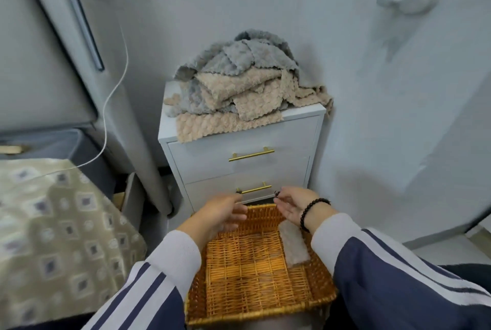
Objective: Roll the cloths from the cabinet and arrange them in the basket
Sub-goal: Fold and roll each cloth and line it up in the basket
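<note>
Patterned bedding lies well to the left of the left hand, whose fingers are loosely spread and hold nothing above the one wicker basket. Beyond both hands stands one white cabinet with two gold handles and a heap of grey and beige cloths, too tangled to count. Below the right hand, relaxed and empty, one rolled cloth lies against the basket's right wall.

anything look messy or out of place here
The pile of cloths on the cabinet is a crumpled heap, with a beige one hanging over the front edge and another off the right side. One rolled cloth lies neatly in the basket. Nothing looks damaged.
</note>
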Motion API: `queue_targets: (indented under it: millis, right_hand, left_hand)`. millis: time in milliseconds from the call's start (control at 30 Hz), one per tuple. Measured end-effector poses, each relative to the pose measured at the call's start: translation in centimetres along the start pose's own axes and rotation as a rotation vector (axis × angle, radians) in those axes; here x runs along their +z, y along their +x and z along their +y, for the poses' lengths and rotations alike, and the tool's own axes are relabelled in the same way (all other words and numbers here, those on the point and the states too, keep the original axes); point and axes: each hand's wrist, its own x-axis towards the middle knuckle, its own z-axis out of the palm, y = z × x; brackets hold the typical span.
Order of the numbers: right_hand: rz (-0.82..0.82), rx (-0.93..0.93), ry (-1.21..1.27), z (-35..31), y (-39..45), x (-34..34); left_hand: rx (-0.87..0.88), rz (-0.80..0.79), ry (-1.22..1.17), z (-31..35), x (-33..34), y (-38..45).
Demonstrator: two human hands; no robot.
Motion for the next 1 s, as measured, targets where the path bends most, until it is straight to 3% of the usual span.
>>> queue_targets:
  millis: [200,400,733,1000]
  right_hand:
    - [-0.132,-0.222,-0.130,-4.1,-4.8,5.4]
    - [-0.190,-0.359,-0.202,-6.8,-6.8,7.7]
    - [-0.137,-0.424,-0.094,-10.4,-2.3,9.9]
    - [-0.112,-0.406,-0.029,-13.4,1.8,11.9]
  left_hand:
    - [0.085,0.007,-0.019,3.7,-3.1,-5.2]
    - [0.141,-0.004,-0.270,6.8,-5.4,-7.2]
    - [0.202,-0.044,-0.401,12.8,-6.1,-3.0]
    - [0.231,0.032,-0.442,17.7,-7.0,2.6]
